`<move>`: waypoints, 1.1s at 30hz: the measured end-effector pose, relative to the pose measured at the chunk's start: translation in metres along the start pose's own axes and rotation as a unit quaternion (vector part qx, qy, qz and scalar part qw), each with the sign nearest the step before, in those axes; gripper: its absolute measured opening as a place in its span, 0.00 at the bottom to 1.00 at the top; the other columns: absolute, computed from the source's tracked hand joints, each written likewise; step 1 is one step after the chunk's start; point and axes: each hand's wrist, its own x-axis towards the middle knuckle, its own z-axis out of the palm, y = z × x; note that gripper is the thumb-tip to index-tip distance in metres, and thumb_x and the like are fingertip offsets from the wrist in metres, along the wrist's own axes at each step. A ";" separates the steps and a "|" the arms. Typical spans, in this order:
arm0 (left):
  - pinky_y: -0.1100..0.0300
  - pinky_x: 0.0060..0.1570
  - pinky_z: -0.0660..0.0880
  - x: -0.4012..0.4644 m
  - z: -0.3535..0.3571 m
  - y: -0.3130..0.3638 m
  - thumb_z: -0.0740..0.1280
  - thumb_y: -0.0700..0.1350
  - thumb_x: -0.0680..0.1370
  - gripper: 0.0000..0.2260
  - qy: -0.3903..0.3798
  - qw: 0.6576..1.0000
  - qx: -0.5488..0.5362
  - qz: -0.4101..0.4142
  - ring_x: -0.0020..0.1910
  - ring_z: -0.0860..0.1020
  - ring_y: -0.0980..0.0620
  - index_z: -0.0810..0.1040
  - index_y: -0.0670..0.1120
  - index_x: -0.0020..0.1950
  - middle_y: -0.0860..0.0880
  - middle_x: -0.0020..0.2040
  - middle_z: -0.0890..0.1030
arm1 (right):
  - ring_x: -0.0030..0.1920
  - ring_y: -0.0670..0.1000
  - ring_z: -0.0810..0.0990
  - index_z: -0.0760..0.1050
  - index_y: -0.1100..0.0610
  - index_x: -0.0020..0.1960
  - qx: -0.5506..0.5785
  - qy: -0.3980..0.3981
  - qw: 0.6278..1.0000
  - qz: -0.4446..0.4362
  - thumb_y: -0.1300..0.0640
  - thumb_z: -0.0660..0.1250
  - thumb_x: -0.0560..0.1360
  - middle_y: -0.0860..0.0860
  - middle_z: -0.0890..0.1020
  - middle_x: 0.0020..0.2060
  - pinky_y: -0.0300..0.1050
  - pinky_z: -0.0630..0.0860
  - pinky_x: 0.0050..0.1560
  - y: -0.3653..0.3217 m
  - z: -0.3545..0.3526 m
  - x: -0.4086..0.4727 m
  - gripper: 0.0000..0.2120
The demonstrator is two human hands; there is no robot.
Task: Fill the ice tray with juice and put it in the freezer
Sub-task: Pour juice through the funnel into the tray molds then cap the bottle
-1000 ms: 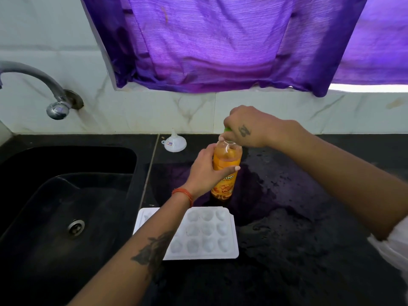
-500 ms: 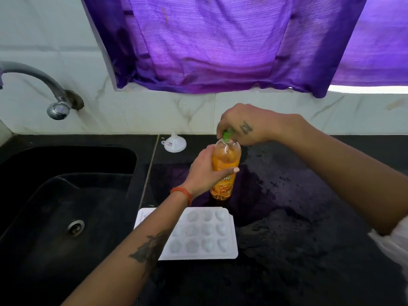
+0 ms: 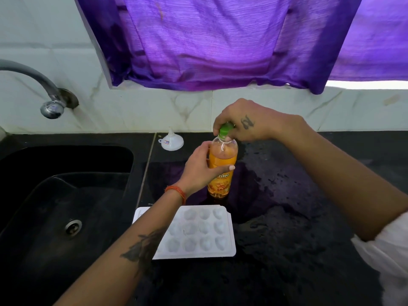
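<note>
Ice tray [image 3: 198, 233] lies nearest me on the dark desk [image 3: 287, 239], empty. Behind it my left hand [image 3: 198, 168] wraps the juice bottle [image 3: 221, 171]; my right hand [image 3: 240, 122] pinches the green cap [image 3: 225, 130]. Smooth, full plastic may slip, so I hold mid-body.

**Juice bottle and ice tray**

The orange juice bottle [image 3: 221, 173] stands upright on the black counter [image 3: 287, 217], its green cap [image 3: 225, 130] on the neck. The white ice tray [image 3: 198, 233] lies flat just in front of it, its rounded cells empty.
</note>
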 end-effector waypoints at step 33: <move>0.65 0.47 0.75 -0.026 -0.026 -0.042 0.70 0.46 0.75 0.17 -0.088 0.986 -0.070 -0.120 0.55 0.78 0.53 0.74 0.50 0.63 0.51 0.61 0.78 | 0.63 0.52 0.71 0.63 0.52 0.71 0.484 0.192 0.799 0.301 0.54 0.78 0.63 0.54 0.72 0.66 0.48 0.71 0.61 -0.007 0.183 -0.058 0.41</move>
